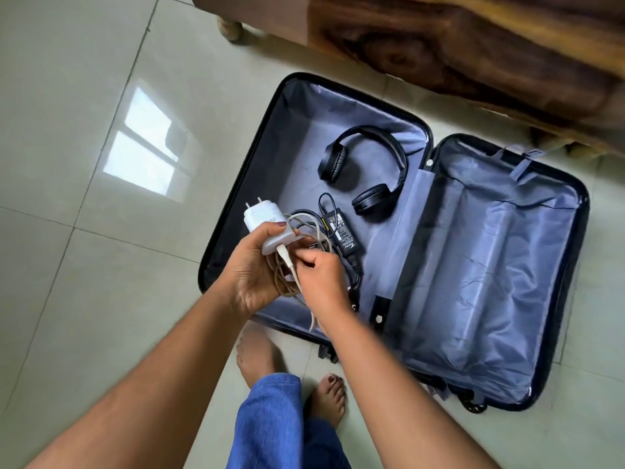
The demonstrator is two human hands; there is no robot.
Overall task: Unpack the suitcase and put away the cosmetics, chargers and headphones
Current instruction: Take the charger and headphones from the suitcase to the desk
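From the head camera, a dark suitcase [571, 211] lies open flat on the tiled floor [84, 299], both halves lined in grey-blue fabric, with a wooden furniture piece [473, 52] just beyond its far edge. The left hand [252, 275] is closed around a white charger [269, 230], prongs pointing away from the person, with loops of its pale cable [287, 282] bunched in the palm. The right hand [321, 279] pinches that cable just below the plug body, fingers curled shut on it. Both hands hover over the near corner of the suitcase's left half. In that same half, black headphones [365, 170] lie toward the far edge, and a black power adapter [341, 231] with its dark cord rests just beside them, nearer the hands. The right half holds only its lining. Bare feet and a blue trouser leg [270, 424] show at the bottom.
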